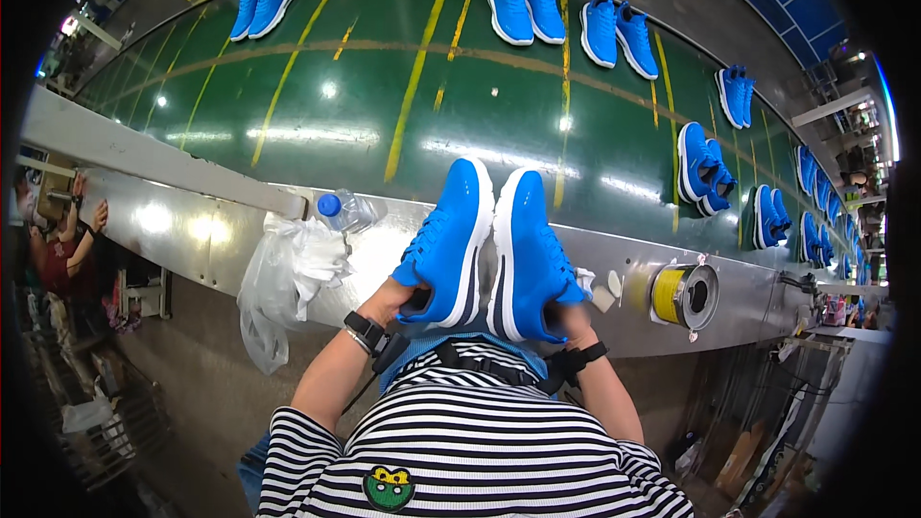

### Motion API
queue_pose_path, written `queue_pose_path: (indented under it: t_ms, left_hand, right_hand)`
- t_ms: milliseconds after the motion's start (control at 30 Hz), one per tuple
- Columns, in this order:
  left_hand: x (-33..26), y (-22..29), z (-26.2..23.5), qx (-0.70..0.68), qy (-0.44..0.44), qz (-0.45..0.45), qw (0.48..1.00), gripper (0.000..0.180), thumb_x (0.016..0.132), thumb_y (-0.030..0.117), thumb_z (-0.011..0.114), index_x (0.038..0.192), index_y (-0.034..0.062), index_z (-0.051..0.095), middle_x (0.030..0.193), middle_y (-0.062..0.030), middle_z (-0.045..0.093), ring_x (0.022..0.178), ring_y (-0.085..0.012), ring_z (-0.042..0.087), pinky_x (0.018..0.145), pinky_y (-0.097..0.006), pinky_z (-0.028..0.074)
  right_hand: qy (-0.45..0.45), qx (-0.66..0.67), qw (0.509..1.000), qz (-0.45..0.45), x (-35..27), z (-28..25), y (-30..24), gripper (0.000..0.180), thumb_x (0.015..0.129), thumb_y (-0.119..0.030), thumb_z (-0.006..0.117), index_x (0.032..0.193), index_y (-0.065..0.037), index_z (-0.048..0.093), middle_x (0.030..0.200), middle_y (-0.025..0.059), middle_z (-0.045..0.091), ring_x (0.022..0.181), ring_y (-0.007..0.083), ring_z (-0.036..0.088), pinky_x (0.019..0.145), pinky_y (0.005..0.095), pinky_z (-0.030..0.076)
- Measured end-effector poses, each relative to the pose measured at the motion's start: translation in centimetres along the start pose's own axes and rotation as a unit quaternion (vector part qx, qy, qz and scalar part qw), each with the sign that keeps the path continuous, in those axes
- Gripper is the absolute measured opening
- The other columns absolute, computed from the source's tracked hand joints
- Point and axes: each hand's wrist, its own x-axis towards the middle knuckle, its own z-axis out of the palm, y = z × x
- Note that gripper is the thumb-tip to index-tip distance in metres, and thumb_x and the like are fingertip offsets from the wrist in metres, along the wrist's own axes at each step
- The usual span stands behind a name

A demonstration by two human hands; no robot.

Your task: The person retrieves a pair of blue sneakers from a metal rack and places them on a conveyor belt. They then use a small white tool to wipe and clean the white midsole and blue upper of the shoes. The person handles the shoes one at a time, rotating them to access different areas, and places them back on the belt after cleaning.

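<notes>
Two blue sneakers with white soles are held up side by side in front of me, toes pointing away and soles facing each other. My left hand (pixel 386 299) grips the left sneaker (pixel 447 235) at its heel opening, with some fingers hidden inside. At the heel of the right sneaker (pixel 526 249) is my right hand (pixel 576 319), closed on it, its fingers partly hidden in the collar. The soles almost touch near the middle. Both shoes hang over the metal edge of the green conveyor belt (pixel 365 96).
More blue sneaker pairs (pixel 600 31) stand on the belt's far side and to the right. On the metal ledge are a blue-capped bottle (pixel 347 211), a white plastic bag (pixel 273 278) and a tin with a yellow label (pixel 683 295). Another person's arm (pixel 84 235) shows at far left.
</notes>
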Motion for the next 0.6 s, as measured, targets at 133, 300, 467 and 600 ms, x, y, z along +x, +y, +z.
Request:
queue_pose_path:
  t_ms: [133,300,467,600]
  left_hand:
    - [-0.5,-0.2,-0.7,0.065,0.011,0.055,0.996,0.030,0.089,0.008,0.054,0.119,0.0024,0.055,0.108,-0.0077,0.061,0.092,-0.0166,0.060,0.082,-0.031,0.051]
    - [-2.1,0.4,-0.8,0.144,0.007,0.107,0.984,0.037,0.091,0.014,0.055,0.126,0.0035,0.051,0.110,-0.0059,0.060,0.099,-0.0145,0.057,0.088,-0.029,0.046]
    - [-3.0,1.3,0.8,0.227,-0.010,0.272,0.935,0.060,0.087,0.010,0.059,0.141,0.0063,0.035,0.117,-0.0084,0.055,0.105,-0.0186,0.053,0.095,-0.031,0.041]
    - [-4.1,1.8,0.8,0.455,0.092,0.367,0.806,0.078,0.076,0.007,0.066,0.144,0.0084,0.029,0.124,-0.0181,0.043,0.112,-0.0303,0.046,0.098,-0.037,0.037]
  right_hand:
    - [0.035,-0.034,0.999,0.023,-0.4,-0.1,0.4,0.045,0.090,-0.009,0.058,0.133,-0.004,0.045,0.130,0.0092,0.052,0.114,0.0215,0.053,0.099,0.0353,0.042]
    - [0.065,-0.083,0.994,-0.019,-0.6,1.2,-0.9,0.031,0.087,-0.018,0.061,0.115,-0.004,0.059,0.108,0.0036,0.062,0.100,0.0124,0.056,0.086,0.0272,0.044]
    - [0.057,-0.173,0.978,-0.097,-0.8,1.6,-1.1,0.049,0.085,-0.016,0.063,0.130,-0.003,0.049,0.112,0.0050,0.060,0.106,0.0143,0.054,0.093,0.0282,0.042]
    - [0.093,-0.209,0.946,-0.230,-0.9,4.0,-1.4,0.062,0.080,-0.016,0.067,0.136,-0.003,0.042,0.120,0.0104,0.052,0.104,0.0199,0.053,0.094,0.0321,0.040]
